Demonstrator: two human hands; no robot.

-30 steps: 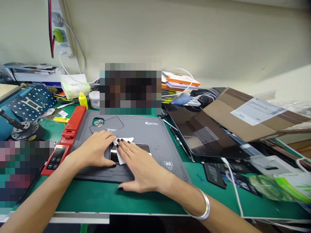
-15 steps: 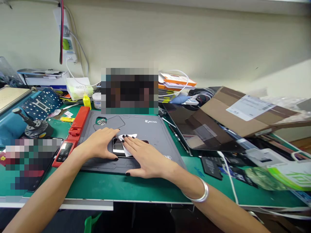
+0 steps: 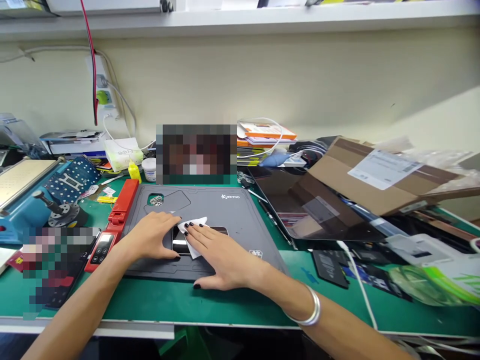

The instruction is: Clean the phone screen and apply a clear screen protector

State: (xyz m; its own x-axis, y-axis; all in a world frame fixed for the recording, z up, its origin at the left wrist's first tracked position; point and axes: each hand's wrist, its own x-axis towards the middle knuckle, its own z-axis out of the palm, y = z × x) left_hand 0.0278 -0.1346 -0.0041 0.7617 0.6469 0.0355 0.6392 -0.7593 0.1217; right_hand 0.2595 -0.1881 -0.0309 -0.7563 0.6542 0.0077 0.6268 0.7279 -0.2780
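My spread right fingers press a white wipe onto a phone. My open left hand rests beside it.

Our right hand presses a white paper wipe onto a glossy black phone lying flat on a grey repair mat, our left hand at its edge.

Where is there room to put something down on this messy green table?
There is bare green mat along the front, between the grey WKTOO mat and the table edge, and a smaller patch right of that mat, before the black card. It is crowded further right, around the dark glass panel and cardboard, and left, past the red tool.
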